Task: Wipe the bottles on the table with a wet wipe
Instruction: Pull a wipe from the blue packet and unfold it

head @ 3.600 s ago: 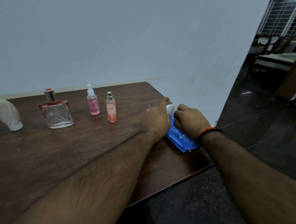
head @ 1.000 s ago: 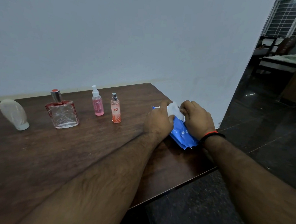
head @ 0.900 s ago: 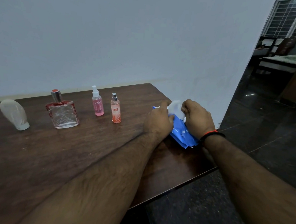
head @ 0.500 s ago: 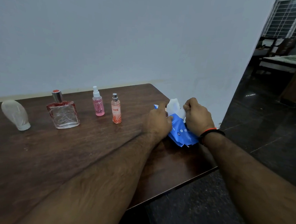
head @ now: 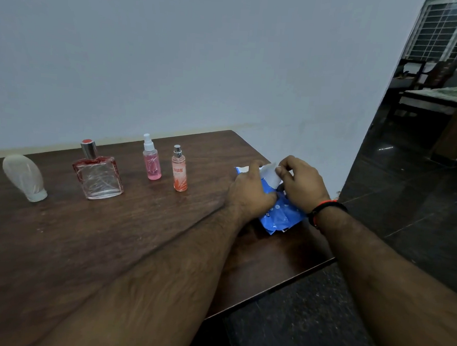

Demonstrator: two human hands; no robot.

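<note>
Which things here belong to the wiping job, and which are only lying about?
Job: wet wipe, blue wipes pack, square perfume bottle, pink spray bottle, orange spray bottle, frosted bottle.
Lying about: bed, chair.

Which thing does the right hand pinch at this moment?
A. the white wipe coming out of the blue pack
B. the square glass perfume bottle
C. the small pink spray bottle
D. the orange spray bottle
A: the right hand pinches the white wipe above the blue pack, while the left hand holds the pack down on the table.
</note>
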